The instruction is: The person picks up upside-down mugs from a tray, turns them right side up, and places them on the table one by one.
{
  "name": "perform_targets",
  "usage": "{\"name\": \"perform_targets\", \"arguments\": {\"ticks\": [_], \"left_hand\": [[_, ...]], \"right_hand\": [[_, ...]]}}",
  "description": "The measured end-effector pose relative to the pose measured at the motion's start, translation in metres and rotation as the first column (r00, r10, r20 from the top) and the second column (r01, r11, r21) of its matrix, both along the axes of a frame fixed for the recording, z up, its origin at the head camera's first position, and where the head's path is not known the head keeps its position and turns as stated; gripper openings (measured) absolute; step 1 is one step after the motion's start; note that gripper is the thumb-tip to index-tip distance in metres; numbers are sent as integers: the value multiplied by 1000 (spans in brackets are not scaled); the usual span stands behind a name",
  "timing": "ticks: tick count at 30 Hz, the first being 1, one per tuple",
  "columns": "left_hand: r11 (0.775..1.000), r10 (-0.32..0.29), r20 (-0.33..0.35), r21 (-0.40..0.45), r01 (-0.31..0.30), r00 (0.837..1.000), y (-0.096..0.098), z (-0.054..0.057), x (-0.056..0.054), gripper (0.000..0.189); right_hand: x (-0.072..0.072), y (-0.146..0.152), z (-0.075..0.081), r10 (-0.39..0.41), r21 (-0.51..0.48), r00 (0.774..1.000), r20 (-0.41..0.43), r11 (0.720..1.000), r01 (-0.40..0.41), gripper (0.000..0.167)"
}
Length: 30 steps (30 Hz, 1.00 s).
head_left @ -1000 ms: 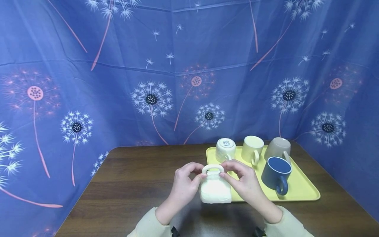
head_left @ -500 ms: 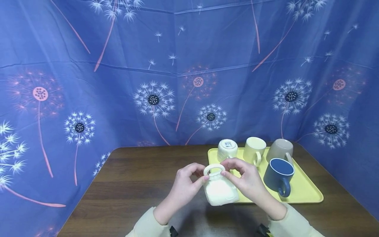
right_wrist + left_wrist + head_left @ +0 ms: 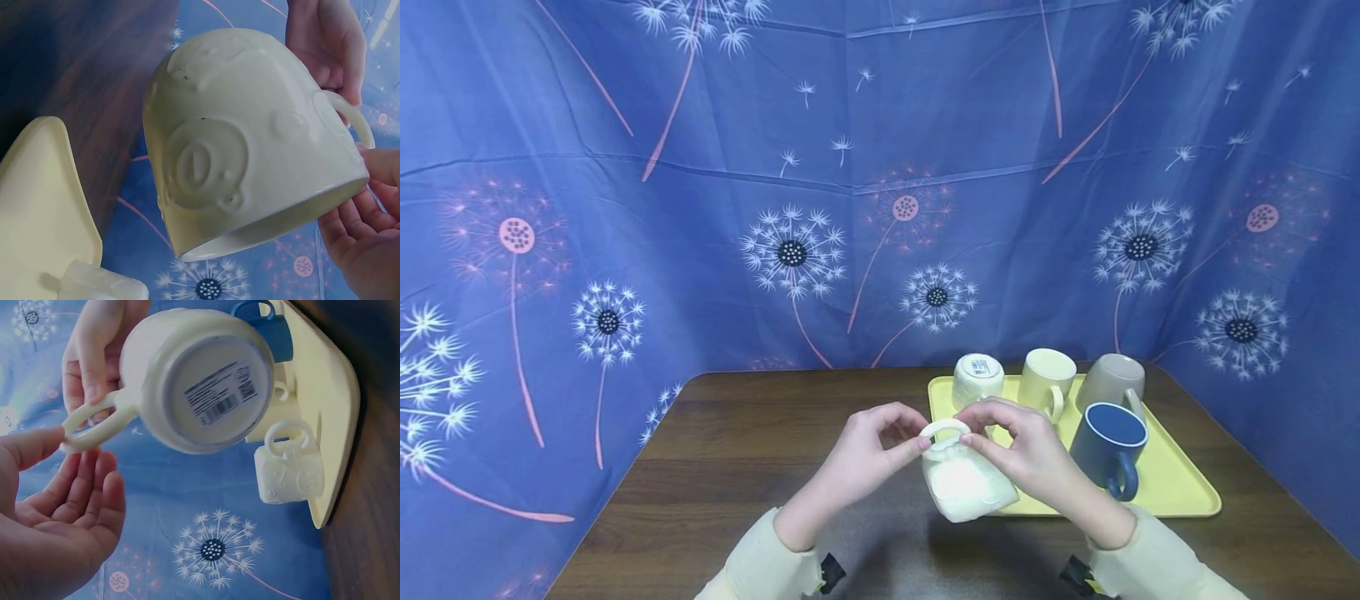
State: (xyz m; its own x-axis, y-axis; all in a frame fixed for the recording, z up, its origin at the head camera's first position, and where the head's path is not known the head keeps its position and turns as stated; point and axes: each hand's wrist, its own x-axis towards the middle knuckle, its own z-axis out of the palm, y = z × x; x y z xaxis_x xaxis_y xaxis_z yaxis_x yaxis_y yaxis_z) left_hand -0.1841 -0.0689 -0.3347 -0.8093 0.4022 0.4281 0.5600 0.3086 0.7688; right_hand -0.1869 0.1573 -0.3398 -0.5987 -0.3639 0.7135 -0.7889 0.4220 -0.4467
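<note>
A cream mug (image 3: 968, 482) with raised patterns hangs sideways by its handle, which points up, above the table's front part. My left hand (image 3: 872, 450) pinches the handle's left side between thumb and fingertips. On the other side my right hand (image 3: 1022, 442) pinches the handle where it meets the body. The left wrist view shows the mug's base (image 3: 215, 394) with a printed barcode label. In the right wrist view its open rim and an embossed round figure (image 3: 203, 164) are visible.
Right of the hands lies a yellow tray (image 3: 1176, 487) on the brown wooden table (image 3: 737, 467). It bears an upturned white mug (image 3: 976, 382), a pale cream mug (image 3: 1043, 379), a grey mug (image 3: 1108, 385) and a dark blue mug (image 3: 1105, 450). A blue dandelion-print cloth (image 3: 700, 250) hangs behind.
The cream mug's body has swung to the right, so it now hangs tilted below the handle. Both hands keep their pinch on the handle. The head view has shifted slightly.
</note>
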Motion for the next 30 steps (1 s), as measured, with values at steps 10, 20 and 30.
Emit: {"name": "perform_targets", "arguments": {"ticks": [10,20,30], "left_hand": [[989,-144,205,20,143,968,-5,10,-2,15],[962,-272,426,98,255,863,-6,21,-4,18],[926,-369,542,138,353,755,-7,15,-8,23]], "right_hand": [[-1,3,8,81,79,996,-29,994,-79,29],[1,2,14,190,142,981,-38,973,-182,31],[1,1,13,273,182,962,-27,947,-264,29]]}}
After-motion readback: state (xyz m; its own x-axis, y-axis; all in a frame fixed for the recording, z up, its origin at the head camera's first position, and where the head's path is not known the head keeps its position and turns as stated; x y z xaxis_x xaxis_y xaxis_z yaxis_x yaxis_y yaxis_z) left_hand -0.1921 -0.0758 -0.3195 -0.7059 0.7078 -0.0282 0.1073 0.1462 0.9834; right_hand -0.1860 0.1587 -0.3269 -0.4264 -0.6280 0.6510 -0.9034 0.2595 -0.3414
